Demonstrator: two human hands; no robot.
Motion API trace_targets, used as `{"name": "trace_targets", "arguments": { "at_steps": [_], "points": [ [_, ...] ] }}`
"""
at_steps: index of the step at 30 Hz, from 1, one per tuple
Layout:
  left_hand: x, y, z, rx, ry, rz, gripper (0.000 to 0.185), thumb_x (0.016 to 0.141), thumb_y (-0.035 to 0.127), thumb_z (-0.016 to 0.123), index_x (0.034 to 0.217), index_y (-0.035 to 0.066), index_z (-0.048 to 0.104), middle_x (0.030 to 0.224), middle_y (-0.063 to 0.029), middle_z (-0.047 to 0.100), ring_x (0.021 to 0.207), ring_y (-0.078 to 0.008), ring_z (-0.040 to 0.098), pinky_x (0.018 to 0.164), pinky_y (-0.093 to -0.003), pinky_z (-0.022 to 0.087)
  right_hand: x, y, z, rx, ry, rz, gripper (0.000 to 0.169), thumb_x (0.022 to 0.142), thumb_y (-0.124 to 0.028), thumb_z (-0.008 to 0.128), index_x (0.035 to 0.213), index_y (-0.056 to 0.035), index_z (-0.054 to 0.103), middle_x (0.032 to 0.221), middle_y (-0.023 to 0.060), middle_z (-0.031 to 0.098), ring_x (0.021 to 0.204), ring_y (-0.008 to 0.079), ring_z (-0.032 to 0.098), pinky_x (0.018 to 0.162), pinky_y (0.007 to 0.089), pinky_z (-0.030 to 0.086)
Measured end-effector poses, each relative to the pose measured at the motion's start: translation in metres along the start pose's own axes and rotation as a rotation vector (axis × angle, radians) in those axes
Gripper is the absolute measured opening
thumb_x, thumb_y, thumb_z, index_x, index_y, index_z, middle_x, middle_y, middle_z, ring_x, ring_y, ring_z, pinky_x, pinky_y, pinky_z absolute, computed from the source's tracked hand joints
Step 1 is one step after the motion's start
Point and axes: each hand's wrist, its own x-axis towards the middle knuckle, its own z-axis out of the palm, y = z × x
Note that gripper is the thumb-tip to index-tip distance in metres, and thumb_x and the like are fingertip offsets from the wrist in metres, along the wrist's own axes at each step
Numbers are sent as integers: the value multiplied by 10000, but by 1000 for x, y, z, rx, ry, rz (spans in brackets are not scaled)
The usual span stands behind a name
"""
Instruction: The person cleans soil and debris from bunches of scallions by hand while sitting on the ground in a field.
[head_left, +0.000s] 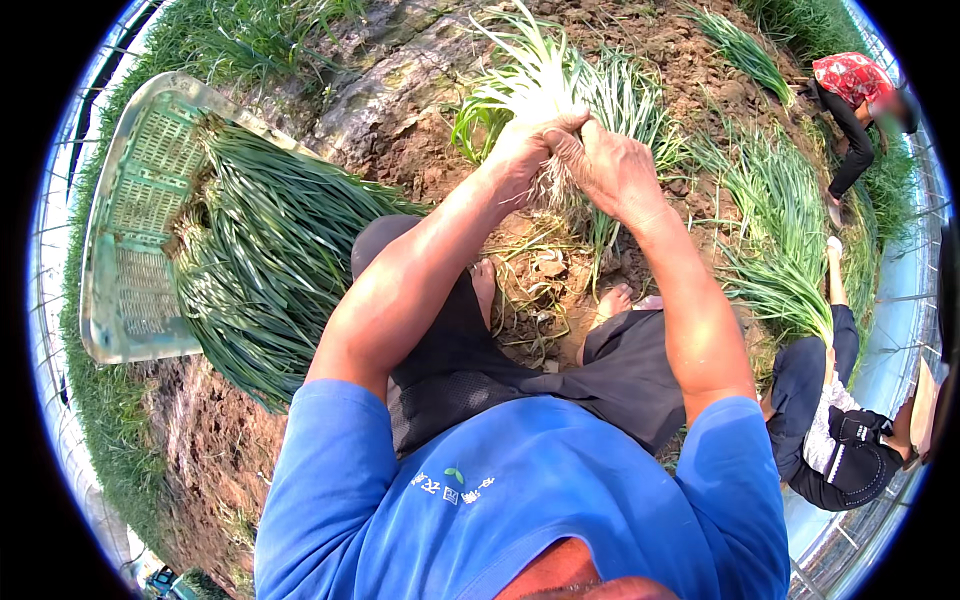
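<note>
My left hand (525, 146) and my right hand (611, 165) meet in front of me, both closed around the base of a small bunch of green leafy stalks (529, 79), likely garlic chives. Its leaves fan out away from me, washed out by bright sun. Pale stringy roots (553, 184) hang below my fingers. Just beyond my right hand, a loose heap of similar stalks (622, 97) lies on the soil. Where my fingers overlap, their exact grip is hidden.
On the left stands a green plastic crate (142, 262), with bundled chives (255, 247) reaching out of it. Trimmed leaves (540, 277) litter the soil between my feet. At right, one person (855, 97) bends over; another (810, 405) sits beside a long pile of stalks (784, 202).
</note>
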Motion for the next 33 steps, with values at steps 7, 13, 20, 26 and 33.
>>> {"name": "trace_targets", "arguments": {
  "at_steps": [7,13,20,26,33],
  "points": [
    [-3,20,-7,-41,-1,48,169,910,130,696,1005,-4,657,890,-81,699,763,-164,698,660,-271,589,-10,7,-9,128,9,-60,753,917,-785,377,964,-83,645,816,170,689,844,388,684,743,494,520],
    [-10,62,15,143,-14,367,77,924,81,664,941,8,646,792,-90,682,660,-181,684,582,-314,602,14,148,52,363,-96,513,551,966,-595,548,950,-61,682,758,50,714,638,135,663,631,322,535],
    [9,60,-22,-133,53,284,122,942,131,634,837,68,627,724,-58,660,616,-208,674,534,-365,589,-113,228,256,408,-662,1103,268,872,-277,731,802,-23,680,680,112,653,487,226,574,438,380,451],
    [33,56,-21,-262,127,47,114,951,116,595,858,51,612,669,-80,658,523,-230,648,505,-377,583,-232,263,411,-598,-220,804,506,864,-410,698,1110,30,654,883,206,701,621,375,657,600,485,522],
    [30,51,-29,-238,187,23,101,934,82,602,841,48,582,639,-70,624,508,-216,629,456,-336,551,-104,209,229,836,-713,1126,113,924,-151,656,909,-40,655,716,89,686,500,129,544,450,312,435]
  ]
}}
